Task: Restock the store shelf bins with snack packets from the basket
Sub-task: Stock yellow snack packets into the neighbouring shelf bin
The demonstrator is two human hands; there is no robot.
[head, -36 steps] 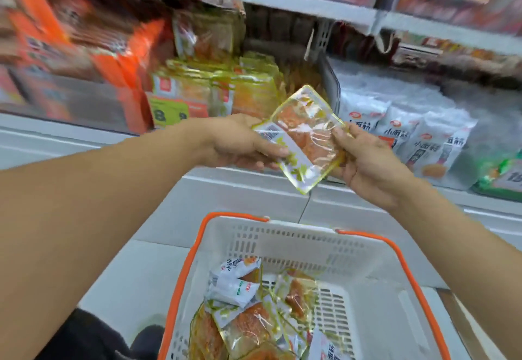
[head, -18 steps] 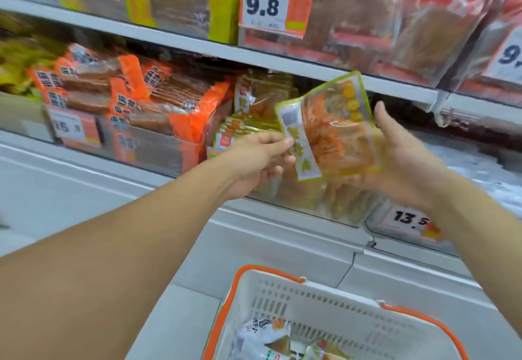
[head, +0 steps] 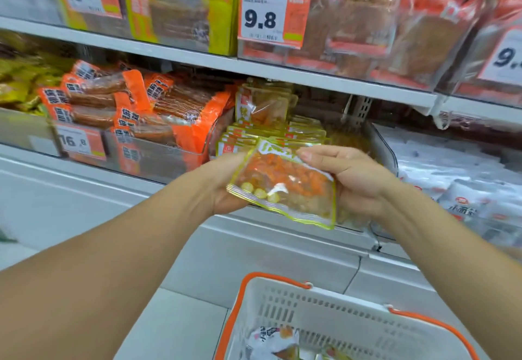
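A clear snack packet (head: 285,184) with a yellow-green border and orange filling lies flat between both hands, in front of the middle shelf bin (head: 271,133) that holds matching packets. My left hand (head: 226,187) grips its left edge from below. My right hand (head: 353,181) holds its right side, fingers curled over the top edge. Below stands the white basket (head: 324,317) with orange handles; a white packet (head: 271,340) and another packet show inside it at the bottom edge.
The bin to the left holds orange packets (head: 158,111) behind a 16.8 price tag (head: 80,142). White packets (head: 463,190) fill the bin on the right. The upper shelf (head: 254,69) carries larger bags and a 9.8 tag (head: 268,18).
The packet has turned from upright to lying flat and come lower, close over the front of the middle bin. Both hands moved with it.
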